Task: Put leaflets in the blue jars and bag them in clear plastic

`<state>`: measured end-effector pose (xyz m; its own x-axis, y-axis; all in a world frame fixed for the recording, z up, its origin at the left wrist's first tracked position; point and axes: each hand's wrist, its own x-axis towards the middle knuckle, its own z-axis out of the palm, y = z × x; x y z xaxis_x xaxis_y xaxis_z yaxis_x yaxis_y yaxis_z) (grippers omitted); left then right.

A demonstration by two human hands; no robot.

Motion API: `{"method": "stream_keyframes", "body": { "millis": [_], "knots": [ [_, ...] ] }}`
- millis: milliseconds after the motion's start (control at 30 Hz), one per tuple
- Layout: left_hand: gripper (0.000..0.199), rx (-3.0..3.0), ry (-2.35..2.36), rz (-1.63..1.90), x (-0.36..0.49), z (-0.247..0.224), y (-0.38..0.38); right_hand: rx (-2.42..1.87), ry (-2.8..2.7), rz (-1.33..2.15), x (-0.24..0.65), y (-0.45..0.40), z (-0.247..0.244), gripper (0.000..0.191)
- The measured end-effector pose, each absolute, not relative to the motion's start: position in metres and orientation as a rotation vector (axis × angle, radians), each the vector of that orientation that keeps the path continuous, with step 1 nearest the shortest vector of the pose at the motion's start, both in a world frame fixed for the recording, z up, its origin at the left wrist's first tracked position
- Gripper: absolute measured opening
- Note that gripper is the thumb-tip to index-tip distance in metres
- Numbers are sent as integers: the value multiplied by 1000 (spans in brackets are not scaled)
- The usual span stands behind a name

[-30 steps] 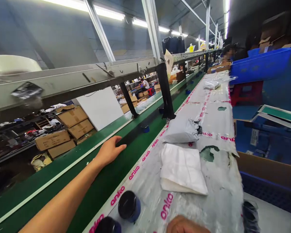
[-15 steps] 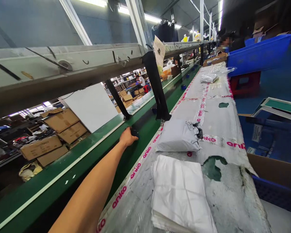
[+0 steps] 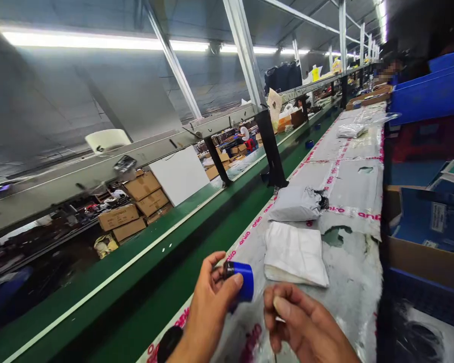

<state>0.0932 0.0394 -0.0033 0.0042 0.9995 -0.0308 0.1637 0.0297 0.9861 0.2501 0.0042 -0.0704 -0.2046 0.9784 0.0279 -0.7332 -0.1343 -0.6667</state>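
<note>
Blue cylinder (image 3: 241, 281), gripped in left hand (image 3: 208, 307)

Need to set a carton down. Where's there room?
The plastic sheet is free right of the white bags and grey mailer. The green belt is free left of the sheet. It's crowded around your left hand, right hand and the blue canister.

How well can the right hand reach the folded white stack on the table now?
Probably easily: the right hand is just below the folded white stack, and nothing appears to lie between them, so the way looks free.
</note>
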Motion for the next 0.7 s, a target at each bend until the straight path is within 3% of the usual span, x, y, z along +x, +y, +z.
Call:
{"method": "stream_keyframes", "body": {
  "millis": [200,333,433,567,700],
  "knots": [
    [68,899,1390,1218,86,-50,-25,-563,-632,1684,215,-26,-67,40],
    [78,708,1362,1250,81,-60,-48,-573,-701,1677,210,-45,-70,36],
    [71,599,1251,1244,72,-61,-60,-601,-714,1750,204,-54,-65,37],
    [78,774,1121,1339,59,-61,-71,-680,-649,1704,198,-57,-56,37],
    [76,1015,1333,1378,50,-57,-77,-684,-729,1746,199,-54,-51,34]
  ]
}}
